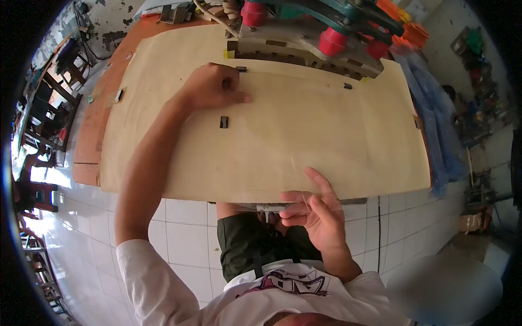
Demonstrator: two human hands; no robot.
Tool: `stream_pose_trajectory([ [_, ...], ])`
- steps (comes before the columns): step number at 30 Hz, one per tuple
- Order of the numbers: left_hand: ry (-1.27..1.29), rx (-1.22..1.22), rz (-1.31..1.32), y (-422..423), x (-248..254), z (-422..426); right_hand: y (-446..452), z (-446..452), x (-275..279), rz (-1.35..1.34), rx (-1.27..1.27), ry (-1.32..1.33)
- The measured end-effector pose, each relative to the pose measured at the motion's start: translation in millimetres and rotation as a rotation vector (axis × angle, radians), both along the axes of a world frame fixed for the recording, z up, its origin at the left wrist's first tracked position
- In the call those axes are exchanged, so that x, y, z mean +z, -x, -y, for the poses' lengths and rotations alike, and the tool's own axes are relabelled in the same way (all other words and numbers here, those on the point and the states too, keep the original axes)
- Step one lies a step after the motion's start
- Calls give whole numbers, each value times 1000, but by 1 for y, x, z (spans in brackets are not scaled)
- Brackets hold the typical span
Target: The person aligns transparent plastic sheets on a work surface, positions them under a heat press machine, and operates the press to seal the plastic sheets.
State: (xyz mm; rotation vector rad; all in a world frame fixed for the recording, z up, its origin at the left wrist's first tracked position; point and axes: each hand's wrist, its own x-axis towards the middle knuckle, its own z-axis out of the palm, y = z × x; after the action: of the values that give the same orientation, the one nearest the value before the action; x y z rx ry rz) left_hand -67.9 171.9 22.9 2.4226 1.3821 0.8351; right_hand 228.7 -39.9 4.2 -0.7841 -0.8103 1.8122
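My left hand (pixel 213 87) rests on the pale board (pixel 348 146), near its back edge, fingers curled under and thumb pointing right. What it grips, if anything, is hidden. Beside its knuckles sits a small dark block (pixel 241 69); another dark block (pixel 224 122) lies nearer to me. At the board's front edge, my right hand (pixel 325 220) is palm up, with a thin clear plastic sheet (pixel 296 179) between thumb and fingers. Only faint glints and edges of this sheet show, so its full outline is hard to make out.
A green press-like machine (pixel 353 22) with red knobs stands over the board's back edge, above a metal block (pixel 304 49). More dark pieces (pixel 348 86) sit near the board's edges. Blue plastic (pixel 440 108) hangs at the right. Wooden stools (pixel 41 195) stand at left.
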Motion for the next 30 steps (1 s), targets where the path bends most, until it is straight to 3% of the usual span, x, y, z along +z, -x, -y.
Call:
stream_pose_trajectory([
  [3,87,47,-57,-2,4,1,-25,-2,-3,-115,32,-105],
  [7,37,30,-52,-1,2,3,-68,-20,19,-16,-359,-289],
  [10,52,52,-74,-2,7,6,-114,-57,39,33,-391,-255],
  [13,69,59,-88,-3,9,7,-145,-111,50,234,-258,-140],
  [15,75,65,-99,-3,10,7,-148,-148,56,651,-123,-91],
  [18,68,63,-92,-3,9,8,-145,-199,61,829,-19,-137],
  [24,6,-60,20,9,-3,-2,-132,-262,47,951,120,-158],
  [30,69,-52,-41,6,3,-1,-139,-245,51,916,155,-169],
])
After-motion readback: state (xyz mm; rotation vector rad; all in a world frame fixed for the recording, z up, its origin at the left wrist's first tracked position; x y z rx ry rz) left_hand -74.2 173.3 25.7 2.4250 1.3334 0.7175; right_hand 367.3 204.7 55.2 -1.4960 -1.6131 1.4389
